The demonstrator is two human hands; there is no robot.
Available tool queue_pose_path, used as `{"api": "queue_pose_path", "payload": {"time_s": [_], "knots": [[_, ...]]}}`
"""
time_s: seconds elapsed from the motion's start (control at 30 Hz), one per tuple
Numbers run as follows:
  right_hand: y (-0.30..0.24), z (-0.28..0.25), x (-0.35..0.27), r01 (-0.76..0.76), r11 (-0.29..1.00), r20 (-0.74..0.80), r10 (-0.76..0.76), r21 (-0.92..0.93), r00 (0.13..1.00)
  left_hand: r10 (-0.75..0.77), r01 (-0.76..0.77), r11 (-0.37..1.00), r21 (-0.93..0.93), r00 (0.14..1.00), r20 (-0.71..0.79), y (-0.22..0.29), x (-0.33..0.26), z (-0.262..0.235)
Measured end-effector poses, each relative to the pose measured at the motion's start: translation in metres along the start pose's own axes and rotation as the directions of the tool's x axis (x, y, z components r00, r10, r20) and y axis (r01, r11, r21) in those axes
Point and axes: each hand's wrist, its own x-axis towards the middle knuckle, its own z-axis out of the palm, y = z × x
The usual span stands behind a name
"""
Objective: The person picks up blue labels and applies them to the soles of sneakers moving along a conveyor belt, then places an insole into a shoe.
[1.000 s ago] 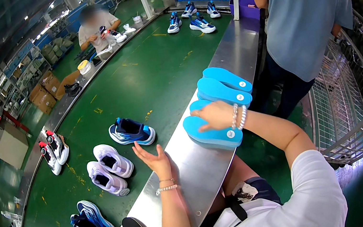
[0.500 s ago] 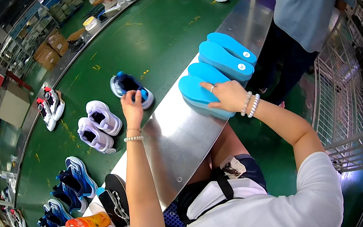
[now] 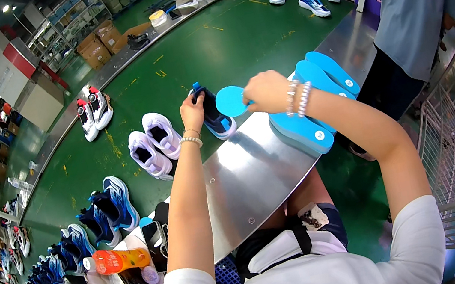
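A dark blue shoe (image 3: 223,130) stands on the green belt at the edge of the metal table (image 3: 247,184). My left hand (image 3: 193,114) is closed on its collar, near the blue pull tab. In my right hand (image 3: 269,92) is a bright blue insole (image 3: 228,103), pinched at one end. Its rounded other end reaches over the shoe's opening, and I cannot tell whether it touches the shoe. Right under my right forearm lies a stack of blue insoles (image 3: 300,131), with more blue insoles (image 3: 333,66) beyond it.
Left of the blue shoe stand white-lavender shoes (image 3: 160,134) and blue shoes (image 3: 118,201). White-red shoes (image 3: 93,114) sit farther off. An orange drink bottle (image 3: 119,260) lies near my left elbow. A person in grey-blue (image 3: 416,5) stands at right, beside a wire cart (image 3: 453,145).
My right hand has lifted an insole off the stack and brought it left to the shoe. My left hand has taken hold of the shoe's collar. The view has shifted.
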Motion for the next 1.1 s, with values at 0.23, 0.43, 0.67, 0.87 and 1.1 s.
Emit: {"api": "queue_pose_path", "payload": {"time_s": [0.23,0.43,0.67,0.87,1.1], "knots": [[-0.032,0.016,0.076,0.137,0.961,0.116,-0.112,-0.24,0.987,-0.041,0.027,0.982,0.185,0.996,0.075,0.002,0.007,-0.013],[-0.06,0.073,0.112,-0.032,0.994,-0.016,0.031,-0.103,0.999,0.027,-0.016,0.999,-0.034,0.926,0.378,-0.044,0.02,-0.026],[-0.059,0.109,0.14,-0.431,0.856,0.054,0.435,0.286,0.899,-0.051,0.259,0.922,-0.289,0.819,0.571,-0.036,0.01,-0.027],[-0.055,0.128,0.159,-0.41,0.788,0.185,0.367,0.459,0.912,-0.138,0.341,0.878,-0.337,0.853,0.504,-0.044,0.002,-0.026],[-0.05,0.144,0.167,-0.315,0.874,0.194,0.259,0.369,0.946,-0.18,0.326,0.892,-0.313,0.891,0.417,-0.028,-0.01,-0.026]]}}
